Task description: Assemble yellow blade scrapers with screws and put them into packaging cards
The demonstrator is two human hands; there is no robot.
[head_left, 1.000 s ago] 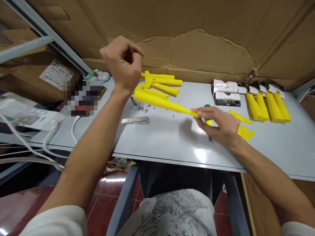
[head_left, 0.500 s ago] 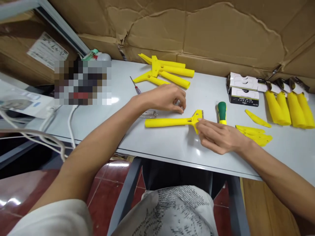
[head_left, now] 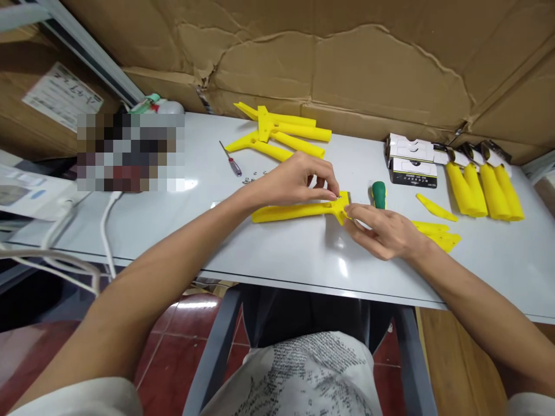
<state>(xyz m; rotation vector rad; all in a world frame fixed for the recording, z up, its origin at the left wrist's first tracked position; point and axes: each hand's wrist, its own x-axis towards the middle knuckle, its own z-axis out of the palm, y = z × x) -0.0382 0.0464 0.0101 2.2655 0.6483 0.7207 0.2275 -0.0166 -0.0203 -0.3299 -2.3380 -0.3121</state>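
Observation:
A yellow plastic scraper (head_left: 292, 213) lies crosswise near the table's front, its handle pointing left. My right hand (head_left: 381, 232) is closed, pinching the scraper's head at its right end. Over the head, my left hand (head_left: 306, 180) has thumb and index finger pinched together on a tiny shiny piece that looks like a screw, at a hole in the head. Small loose screws (head_left: 250, 180) lie beyond my left wrist. A screwdriver (head_left: 234, 166) with a clear handle rests behind them. To the right of the head is a green-and-yellow handled tool (head_left: 378, 195), partly hidden by my right hand.
Several yellow scraper bodies (head_left: 299, 132) lie at the back. On the right are flat yellow pieces (head_left: 436, 207), printed boxes (head_left: 414, 172) and yellow tubular handles (head_left: 462, 193). White cables (head_left: 108, 231) hang at the left edge. Cardboard (head_left: 260, 63) stands behind the table.
My left hand has come right and down to the scraper's head, with a tiny piece at its fingertips. My right hand still grips the head. The view has shifted slightly.

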